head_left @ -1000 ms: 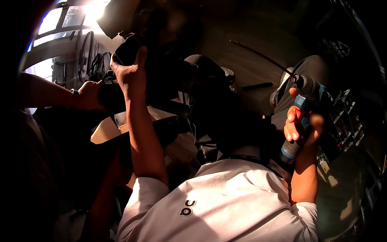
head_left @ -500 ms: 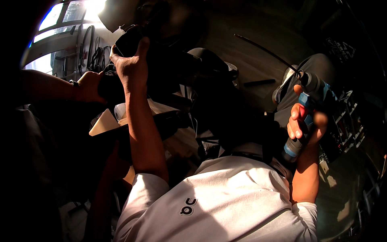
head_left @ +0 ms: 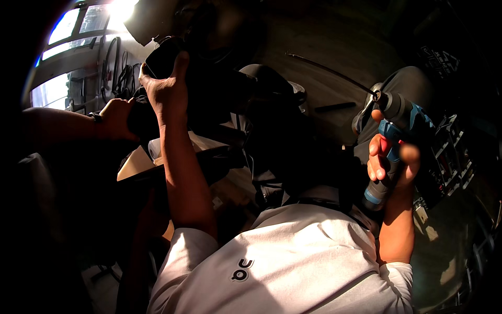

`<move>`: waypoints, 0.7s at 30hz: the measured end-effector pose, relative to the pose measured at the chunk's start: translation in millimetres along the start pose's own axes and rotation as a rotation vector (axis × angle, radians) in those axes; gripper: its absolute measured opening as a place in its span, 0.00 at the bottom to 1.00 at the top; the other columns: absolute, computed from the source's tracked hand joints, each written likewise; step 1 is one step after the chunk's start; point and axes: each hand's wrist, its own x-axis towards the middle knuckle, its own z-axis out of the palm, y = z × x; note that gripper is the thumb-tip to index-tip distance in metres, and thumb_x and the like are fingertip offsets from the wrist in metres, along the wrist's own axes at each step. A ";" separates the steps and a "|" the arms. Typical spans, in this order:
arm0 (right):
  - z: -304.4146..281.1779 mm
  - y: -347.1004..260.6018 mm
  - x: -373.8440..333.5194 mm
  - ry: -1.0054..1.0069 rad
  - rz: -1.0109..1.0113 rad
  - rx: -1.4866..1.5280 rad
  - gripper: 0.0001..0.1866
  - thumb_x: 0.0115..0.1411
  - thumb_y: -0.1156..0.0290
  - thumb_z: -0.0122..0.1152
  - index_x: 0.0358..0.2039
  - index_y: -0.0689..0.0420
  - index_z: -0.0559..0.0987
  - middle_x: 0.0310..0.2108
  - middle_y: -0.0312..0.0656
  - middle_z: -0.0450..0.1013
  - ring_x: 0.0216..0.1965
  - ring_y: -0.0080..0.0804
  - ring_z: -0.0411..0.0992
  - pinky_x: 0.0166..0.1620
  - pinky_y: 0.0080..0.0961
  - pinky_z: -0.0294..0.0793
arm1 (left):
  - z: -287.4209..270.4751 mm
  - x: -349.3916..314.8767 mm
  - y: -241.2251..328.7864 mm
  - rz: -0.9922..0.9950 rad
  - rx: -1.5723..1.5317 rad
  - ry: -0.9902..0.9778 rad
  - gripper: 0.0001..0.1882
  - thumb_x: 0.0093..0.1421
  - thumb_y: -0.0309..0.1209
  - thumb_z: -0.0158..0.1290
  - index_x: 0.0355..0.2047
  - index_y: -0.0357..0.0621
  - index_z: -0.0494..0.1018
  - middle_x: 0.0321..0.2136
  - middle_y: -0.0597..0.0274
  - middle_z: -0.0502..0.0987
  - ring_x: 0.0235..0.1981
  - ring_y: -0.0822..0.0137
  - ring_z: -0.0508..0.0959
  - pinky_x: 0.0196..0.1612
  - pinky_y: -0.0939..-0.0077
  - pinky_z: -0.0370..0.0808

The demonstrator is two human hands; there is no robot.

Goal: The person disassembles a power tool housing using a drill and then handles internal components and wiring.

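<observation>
My right hand is wrapped round the grip of a blue and black cordless drill, its index finger near the red trigger. A long thin bit runs from the chuck toward the upper left, its tip touching nothing that I can make out. At the upper left, my left hand grips the end of a dark, block-like object, thumb on one side and fingers on the other. Deep shadow hides the rest of that object. Close by, another person's hand with a wristband rests against a dark part.
A short dark bar lies on the floor beside a shoe. A rack of small tools or parts stands at the right. Below my left forearm is a pale, wedge-shaped piece. Cables hang near the bright window.
The drill has shifted a little to the left in my right hand, and its bit tip has swung left and slightly down. My left hand has moved slightly left and down, still gripping the dark object.
</observation>
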 end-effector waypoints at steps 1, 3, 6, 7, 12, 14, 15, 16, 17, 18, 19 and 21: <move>2.7 -2.3 0.1 0.032 0.021 -0.068 0.48 0.45 0.58 0.63 0.61 0.74 0.56 0.32 0.59 0.75 0.17 0.36 0.75 0.22 0.27 0.79 | 0.7 0.5 1.6 0.005 0.014 0.008 0.55 0.47 0.49 0.69 0.63 0.28 0.51 0.58 0.42 0.59 0.58 0.54 0.65 0.61 0.67 0.63; 4.7 -2.0 0.5 0.044 0.012 -0.088 0.48 0.45 0.57 0.63 0.61 0.74 0.57 0.32 0.59 0.75 0.17 0.35 0.74 0.21 0.27 0.79 | 2.9 3.7 2.8 0.022 0.094 0.034 0.57 0.47 0.50 0.68 0.63 0.26 0.49 0.59 0.40 0.58 0.60 0.53 0.64 0.62 0.67 0.62; 12.2 -8.3 0.2 0.087 0.000 -0.154 0.48 0.44 0.56 0.62 0.60 0.74 0.59 0.31 0.58 0.75 0.16 0.33 0.74 0.21 0.25 0.78 | 9.3 3.4 7.2 0.039 0.147 0.040 0.58 0.47 0.53 0.67 0.63 0.24 0.50 0.59 0.41 0.59 0.59 0.54 0.65 0.61 0.68 0.62; 13.3 -8.8 0.1 0.096 -0.008 -0.167 0.48 0.44 0.56 0.62 0.60 0.74 0.60 0.30 0.58 0.75 0.16 0.33 0.74 0.21 0.25 0.78 | 10.3 5.1 8.2 0.052 0.150 0.038 0.58 0.47 0.54 0.67 0.63 0.23 0.50 0.59 0.41 0.60 0.59 0.54 0.66 0.61 0.69 0.63; 22.2 -14.2 -5.5 0.197 -0.049 -0.271 0.46 0.42 0.56 0.63 0.57 0.74 0.64 0.28 0.57 0.75 0.16 0.31 0.74 0.20 0.22 0.77 | 10.0 8.3 13.2 0.057 0.195 0.013 0.58 0.47 0.51 0.68 0.63 0.24 0.49 0.59 0.40 0.59 0.60 0.53 0.65 0.62 0.68 0.62; 24.4 -19.7 -11.2 0.219 -0.072 -0.288 0.44 0.41 0.58 0.63 0.56 0.74 0.65 0.27 0.57 0.75 0.16 0.32 0.74 0.20 0.21 0.77 | 9.1 2.9 21.8 -0.044 0.011 -0.066 0.56 0.47 0.49 0.68 0.63 0.26 0.49 0.58 0.41 0.62 0.59 0.54 0.66 0.61 0.67 0.63; 21.6 -22.3 -14.1 0.215 -0.077 -0.285 0.44 0.41 0.58 0.63 0.56 0.74 0.66 0.28 0.57 0.75 0.15 0.32 0.74 0.20 0.22 0.77 | 5.7 0.5 25.3 -0.131 -0.131 -0.123 0.55 0.48 0.47 0.68 0.63 0.28 0.50 0.57 0.43 0.64 0.57 0.56 0.67 0.60 0.68 0.64; 20.0 -25.5 -17.1 0.213 -0.085 -0.285 0.44 0.41 0.59 0.63 0.56 0.74 0.66 0.28 0.57 0.75 0.15 0.33 0.74 0.20 0.22 0.77 | 5.7 -1.4 29.9 -0.220 -0.278 -0.182 0.53 0.49 0.45 0.68 0.63 0.30 0.51 0.55 0.45 0.66 0.56 0.58 0.69 0.59 0.68 0.65; 18.2 -27.5 -19.0 0.208 -0.108 -0.252 0.43 0.41 0.61 0.64 0.56 0.74 0.66 0.28 0.58 0.75 0.16 0.34 0.74 0.19 0.23 0.77 | 8.9 -2.3 35.7 -0.199 -0.302 -0.188 0.41 0.51 0.39 0.68 0.59 0.35 0.60 0.48 0.54 0.73 0.50 0.64 0.73 0.55 0.71 0.68; 17.9 -30.2 -21.9 0.222 -0.127 -0.268 0.43 0.41 0.61 0.64 0.56 0.74 0.66 0.29 0.58 0.75 0.16 0.35 0.74 0.19 0.23 0.78 | 13.3 -2.5 39.2 -0.210 -0.348 -0.237 0.38 0.51 0.38 0.67 0.57 0.35 0.63 0.47 0.56 0.74 0.48 0.66 0.73 0.53 0.72 0.69; 18.4 -34.2 -24.5 0.228 -0.141 -0.284 0.43 0.41 0.61 0.64 0.56 0.74 0.66 0.29 0.59 0.75 0.16 0.35 0.74 0.19 0.24 0.78 | 15.9 -4.0 47.1 -0.221 -0.393 -0.278 0.34 0.51 0.37 0.67 0.54 0.36 0.66 0.45 0.58 0.75 0.46 0.68 0.74 0.51 0.73 0.69; 15.0 -40.8 -29.9 0.237 -0.167 -0.297 0.44 0.42 0.60 0.65 0.57 0.73 0.64 0.32 0.59 0.75 0.17 0.36 0.75 0.19 0.24 0.78 | 26.8 -14.9 69.4 -0.177 -0.542 -0.335 0.23 0.52 0.33 0.66 0.46 0.37 0.72 0.37 0.63 0.78 0.39 0.73 0.75 0.43 0.77 0.71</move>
